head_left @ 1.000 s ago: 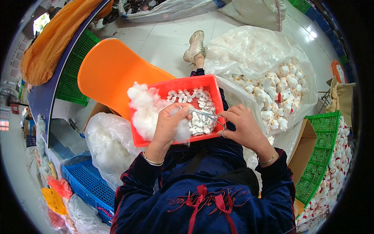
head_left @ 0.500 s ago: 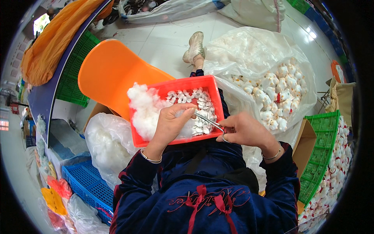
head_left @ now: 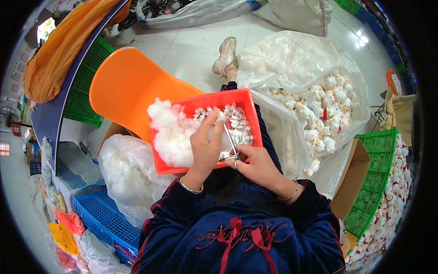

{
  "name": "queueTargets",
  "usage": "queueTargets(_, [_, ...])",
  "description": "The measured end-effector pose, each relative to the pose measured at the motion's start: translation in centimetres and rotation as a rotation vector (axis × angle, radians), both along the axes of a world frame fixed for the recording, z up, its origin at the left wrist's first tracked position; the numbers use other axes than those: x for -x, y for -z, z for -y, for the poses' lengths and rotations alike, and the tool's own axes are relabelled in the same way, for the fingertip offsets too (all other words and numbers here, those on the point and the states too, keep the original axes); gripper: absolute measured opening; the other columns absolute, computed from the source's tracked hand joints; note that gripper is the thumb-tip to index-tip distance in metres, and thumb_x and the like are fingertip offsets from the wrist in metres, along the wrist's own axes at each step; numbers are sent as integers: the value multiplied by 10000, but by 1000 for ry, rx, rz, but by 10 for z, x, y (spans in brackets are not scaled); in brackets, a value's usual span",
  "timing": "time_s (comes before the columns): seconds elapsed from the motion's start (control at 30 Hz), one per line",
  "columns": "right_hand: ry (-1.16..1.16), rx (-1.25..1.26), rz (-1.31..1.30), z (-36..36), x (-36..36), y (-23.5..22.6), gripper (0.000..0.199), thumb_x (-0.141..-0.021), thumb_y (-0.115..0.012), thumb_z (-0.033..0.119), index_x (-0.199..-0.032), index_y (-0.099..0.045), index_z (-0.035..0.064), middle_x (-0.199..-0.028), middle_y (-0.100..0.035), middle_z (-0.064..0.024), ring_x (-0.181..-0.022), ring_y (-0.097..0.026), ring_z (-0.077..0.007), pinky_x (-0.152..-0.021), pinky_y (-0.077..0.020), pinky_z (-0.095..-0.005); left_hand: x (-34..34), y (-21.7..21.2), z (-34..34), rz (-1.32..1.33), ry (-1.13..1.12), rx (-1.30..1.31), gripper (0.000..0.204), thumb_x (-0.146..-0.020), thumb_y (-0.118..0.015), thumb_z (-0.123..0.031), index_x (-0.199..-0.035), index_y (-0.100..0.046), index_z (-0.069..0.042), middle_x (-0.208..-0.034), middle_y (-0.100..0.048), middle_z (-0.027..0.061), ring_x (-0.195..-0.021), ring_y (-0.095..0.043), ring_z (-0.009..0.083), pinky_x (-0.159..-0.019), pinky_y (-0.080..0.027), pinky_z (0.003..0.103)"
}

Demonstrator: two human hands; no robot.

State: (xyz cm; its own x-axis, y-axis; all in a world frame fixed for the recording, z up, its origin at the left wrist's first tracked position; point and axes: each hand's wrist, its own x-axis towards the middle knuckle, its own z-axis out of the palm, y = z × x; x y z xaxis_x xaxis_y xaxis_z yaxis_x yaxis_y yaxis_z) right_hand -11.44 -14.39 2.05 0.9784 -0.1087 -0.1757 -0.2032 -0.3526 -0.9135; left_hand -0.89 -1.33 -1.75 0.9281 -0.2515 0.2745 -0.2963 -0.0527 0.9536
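Note:
A red tray (head_left: 253, 112) rests across my lap, with a heap of white stuffing fibre (head_left: 171, 132) at its left and small white fabric pieces (head_left: 238, 119) at its right. Over the tray, my left hand (head_left: 205, 144) has its fingers closed at a small white piece (head_left: 221, 117), partly hidden by the fingertips. My right hand (head_left: 258, 165) grips metal scissor-handled forceps (head_left: 229, 139) by the finger loops. They point up and away, their tip close to the white piece and my left fingertips.
An orange chair (head_left: 130, 84) stands beyond the tray. Stuffed white figures (head_left: 328, 107) fill a clear plastic bag (head_left: 292, 55) on the right. More fibre is in a plastic bag (head_left: 121, 173) at left, above a blue crate (head_left: 107, 219). A green crate (head_left: 376, 164) borders the right.
My right hand has moved left, turning the forceps steeper. My left hand has shifted right and its fingers now point away from me. A stuffed figure near the bag's lower edge has come into view.

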Motion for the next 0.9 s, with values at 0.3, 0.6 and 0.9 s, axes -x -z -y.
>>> queueTargets(0.3, [39,582,151,23,4,1,385,-775,-807,317,-1047,-699,66,-893,-666,-72,-899,-619,-262,-836,-424,-411,-11,-14,-4,-335,137,22,219,-942,-682,-79,-1126,-723,32,-937,-734,41,-837,-630,59,-740,-515,227])
queueTargets(0.6, [0,671,226,45,-2,-30,540,-716,-832,368,-1122,-647,62,-1043,-624,-96,-1077,-538,-307,-900,-392,-440,-16,-22,-7,-264,50,-46,138,-892,-699,-67,-1004,-723,11,-799,-684,-4,-717,-573,32,-635,-480,221])
queueTargets(0.9, [-40,726,166,38,-6,-32,545,-687,-844,380,-1096,-660,70,-1043,-622,-100,-1046,-540,-302,-878,-385,-434,-18,-19,-6,-187,-8,-113,111,-879,-691,-58,-961,-706,15,-800,-685,7,-718,-569,41,-637,-480,237])
